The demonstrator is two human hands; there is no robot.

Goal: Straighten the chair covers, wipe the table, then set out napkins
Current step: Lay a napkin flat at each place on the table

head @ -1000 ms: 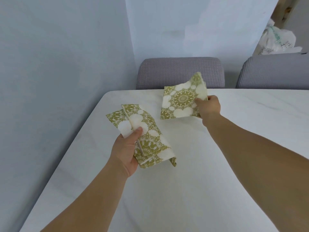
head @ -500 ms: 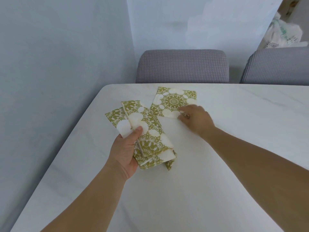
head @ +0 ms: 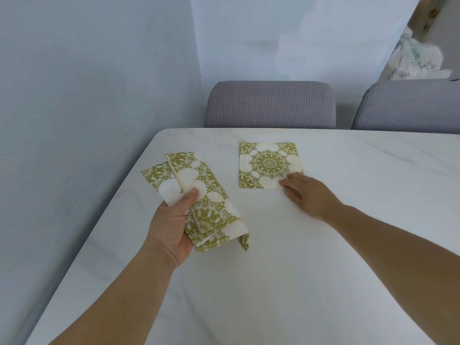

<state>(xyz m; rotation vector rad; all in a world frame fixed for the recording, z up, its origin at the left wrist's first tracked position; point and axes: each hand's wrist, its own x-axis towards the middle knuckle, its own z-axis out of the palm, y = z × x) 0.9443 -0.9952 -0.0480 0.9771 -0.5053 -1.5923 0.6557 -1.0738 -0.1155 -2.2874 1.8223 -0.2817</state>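
Napkin step under way. One square cream paper napkin with an olive-green medallion print lies flat on the white marble-look bench, near the far edge and squarely in front of the left-hand grey checked chair cover. Its sides run roughly parallel to the bench's far edge.

Right hand rests palm down with fingers fairly straight; fingertips touch the napkin's near right corner. No curl round it, so it reads as pressing or flattening, not a grasp.

Left hand grips the folded stack of matching green-and-cream napkins, thumb on top and fingers hidden beneath. The stack is held over the bench near the left edge, its long axis running from near the palm toward the far left corner, lower end drooping.

Key relation: the stack sits left of and nearer than the laid napkin, well apart from it, and the free-ish right hand is the one closest to the next place. Second grey chair cover is at the far right, the bench in front of it bare in view. Likely next: right hand crosses left to draw a napkin off the stack, then carries it right toward that seat. Loose top sheets could slip when one is drawn.
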